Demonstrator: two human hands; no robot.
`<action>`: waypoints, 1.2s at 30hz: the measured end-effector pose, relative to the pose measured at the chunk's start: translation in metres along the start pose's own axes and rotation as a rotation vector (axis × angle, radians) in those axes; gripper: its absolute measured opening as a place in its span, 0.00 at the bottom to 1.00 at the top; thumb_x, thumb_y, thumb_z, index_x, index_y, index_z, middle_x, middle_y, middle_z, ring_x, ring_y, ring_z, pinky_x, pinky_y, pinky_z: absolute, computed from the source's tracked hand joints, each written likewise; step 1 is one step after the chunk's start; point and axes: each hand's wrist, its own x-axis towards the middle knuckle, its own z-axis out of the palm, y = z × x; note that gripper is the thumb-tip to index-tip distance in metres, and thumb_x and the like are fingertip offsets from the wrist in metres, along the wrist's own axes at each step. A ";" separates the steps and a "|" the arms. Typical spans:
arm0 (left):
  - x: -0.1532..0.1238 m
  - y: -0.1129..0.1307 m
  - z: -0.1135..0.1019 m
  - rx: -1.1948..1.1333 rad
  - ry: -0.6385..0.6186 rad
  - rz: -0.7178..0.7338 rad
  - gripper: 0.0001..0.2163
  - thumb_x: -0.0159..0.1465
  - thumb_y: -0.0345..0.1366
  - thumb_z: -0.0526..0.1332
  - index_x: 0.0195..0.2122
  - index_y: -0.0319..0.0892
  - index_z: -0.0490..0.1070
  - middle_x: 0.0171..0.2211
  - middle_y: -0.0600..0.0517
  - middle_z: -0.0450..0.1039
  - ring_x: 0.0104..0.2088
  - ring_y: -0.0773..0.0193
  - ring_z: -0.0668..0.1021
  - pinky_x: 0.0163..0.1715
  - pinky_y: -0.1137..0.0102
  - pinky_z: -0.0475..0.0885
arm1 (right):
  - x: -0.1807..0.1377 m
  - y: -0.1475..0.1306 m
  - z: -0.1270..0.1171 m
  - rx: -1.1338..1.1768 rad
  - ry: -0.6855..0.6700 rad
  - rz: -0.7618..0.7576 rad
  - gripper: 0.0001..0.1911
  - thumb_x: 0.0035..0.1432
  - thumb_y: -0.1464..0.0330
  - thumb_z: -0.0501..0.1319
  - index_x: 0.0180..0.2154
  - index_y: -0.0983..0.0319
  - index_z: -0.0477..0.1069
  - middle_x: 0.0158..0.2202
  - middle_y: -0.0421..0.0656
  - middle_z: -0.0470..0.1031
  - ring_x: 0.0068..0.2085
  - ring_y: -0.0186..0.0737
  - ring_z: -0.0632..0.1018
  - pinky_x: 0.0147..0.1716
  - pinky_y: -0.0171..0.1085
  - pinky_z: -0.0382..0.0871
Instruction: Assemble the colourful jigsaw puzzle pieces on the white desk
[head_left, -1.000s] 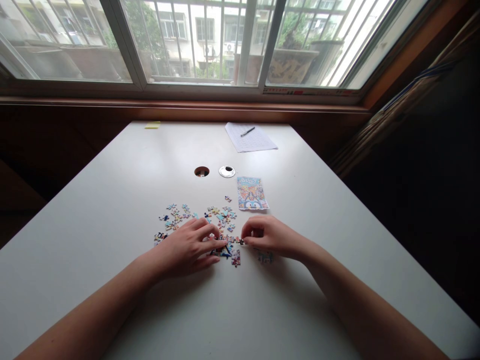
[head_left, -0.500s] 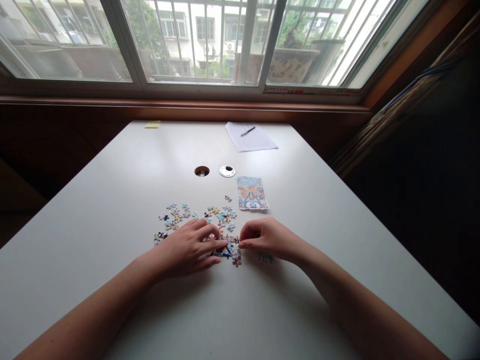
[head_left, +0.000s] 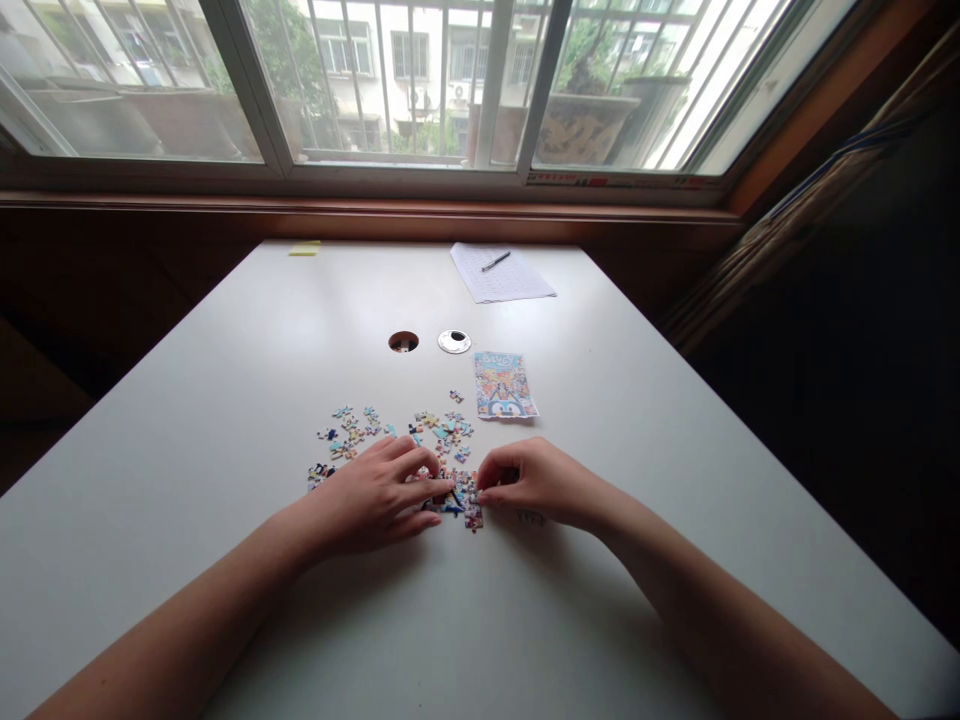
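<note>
A partly joined jigsaw puzzle (head_left: 451,500) lies on the white table, partly covered by my left hand (head_left: 390,490). That hand is open, palm down, its fingers apart and the index fingertip resting on the joined pieces. At the puzzle's right edge, my right hand (head_left: 529,475) is closed in a pinch on a puzzle piece (head_left: 479,494), mostly hidden by the fingertips. Loose puzzle pieces (head_left: 351,436) lie scattered beyond my left hand, with more (head_left: 451,430) behind the joined part. A few pieces (head_left: 531,518) sit in shadow beneath my right wrist.
A picture card (head_left: 504,386) lies beyond my right hand. Farther back are a round metal cover (head_left: 454,342), a hole (head_left: 403,342) in the tabletop, and a paper sheet (head_left: 517,284) with a pen (head_left: 496,261). Yellow tape (head_left: 305,248) marks the far left edge, below the window.
My right hand has shifted very slightly at the puzzle's right edge, still pinching. My left hand stays in the same place.
</note>
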 end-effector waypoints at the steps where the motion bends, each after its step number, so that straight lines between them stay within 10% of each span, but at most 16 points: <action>1: 0.000 0.000 0.000 0.002 0.005 0.002 0.14 0.71 0.44 0.59 0.57 0.52 0.70 0.48 0.49 0.71 0.45 0.57 0.71 0.49 0.60 0.69 | 0.001 0.001 0.000 -0.009 0.005 -0.011 0.06 0.55 0.65 0.67 0.35 0.58 0.81 0.31 0.40 0.80 0.33 0.39 0.78 0.31 0.34 0.67; 36: 0.001 0.003 -0.002 0.021 -0.015 0.013 0.16 0.71 0.44 0.59 0.59 0.55 0.68 0.49 0.47 0.70 0.45 0.56 0.71 0.47 0.59 0.68 | 0.006 0.009 0.001 -0.129 0.080 -0.142 0.08 0.56 0.64 0.71 0.37 0.58 0.77 0.36 0.40 0.75 0.35 0.36 0.76 0.35 0.34 0.68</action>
